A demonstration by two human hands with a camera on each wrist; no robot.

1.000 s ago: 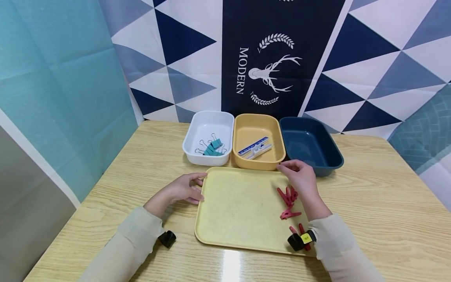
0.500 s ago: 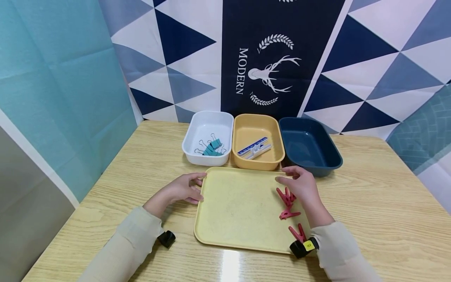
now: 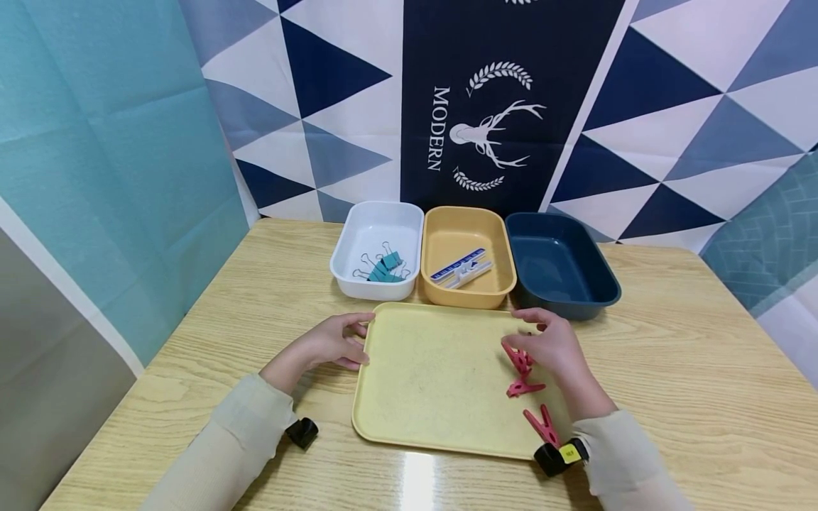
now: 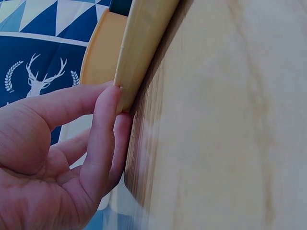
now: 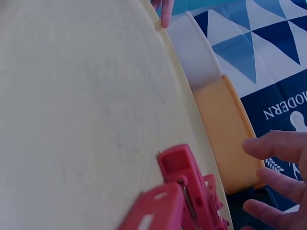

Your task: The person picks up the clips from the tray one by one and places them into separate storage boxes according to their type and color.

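Observation:
My left hand (image 3: 339,342) holds the yellow tray (image 3: 434,376) at its left edge. In the left wrist view its fingertips (image 4: 108,96) meet at the tray's rim (image 4: 144,48). Over the tray's right part hovers my right hand (image 3: 551,344), thumb and fingers apart and nothing between them. Just below it lie red clothespins (image 3: 524,387), one partly covered by the thumb. Another red clothespin (image 3: 542,424) lies nearer me, beside the wrist camera. In the right wrist view a clothespin (image 5: 184,172) shows large, and the spread right fingers (image 5: 273,143) are at the right.
Behind the tray stand three bins side by side. The white bin (image 3: 341,280) holds teal binder clips (image 3: 385,270). In the yellow bin (image 3: 441,220) are blue and white clips (image 3: 463,268). At the right is the dark blue bin (image 3: 556,248). A patterned cloth hangs behind.
My right hand has drawn back from near the bins toward me, down over the upper red clothespins, its fingers spreading. My left hand stays at the tray's edge.

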